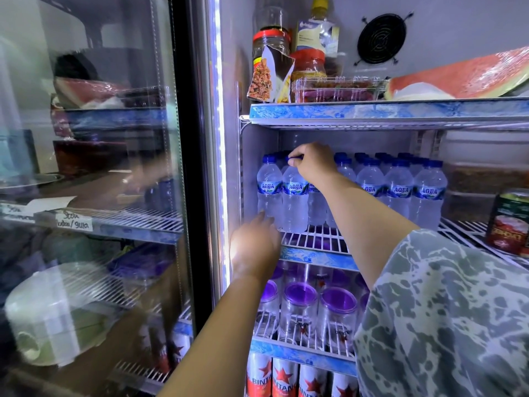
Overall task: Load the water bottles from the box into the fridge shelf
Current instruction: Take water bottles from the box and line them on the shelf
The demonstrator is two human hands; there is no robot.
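The water bottles (398, 187), clear with blue caps and blue "AQUA" labels, stand upright in rows on the white wire fridge shelf (315, 239), filling its left and middle part and reaching back to the far wall. The second bottle from the left in the near row (294, 196) stands at the front of the shelf, and the right hand (313, 161) comes down over its top, fingers curled and pinching the blue cap. The leftmost bottle (269, 187) stands just beside it, touching it. The left hand (254, 245) reaches up from below, its fingertips at the base of the leftmost bottle; glare from the light strip washes it out, so I cannot tell whether the fingers grip or only touch. The right arm wears a grey and white patterned sleeve (443, 310).

On the far right of the same shelf stands a red can (509, 222) near the front. On the shelf above are a wrapped watermelon piece (463, 75), a clear plastic tray (337, 90), jars with red lids (270, 50) and a yellow-capped bottle (319, 27). The shelf below holds clear jars with purple lids (337, 310), and red and white cans (286, 379) stand under that. To the left the glass door (100, 167) stands open, mirroring the shelves.
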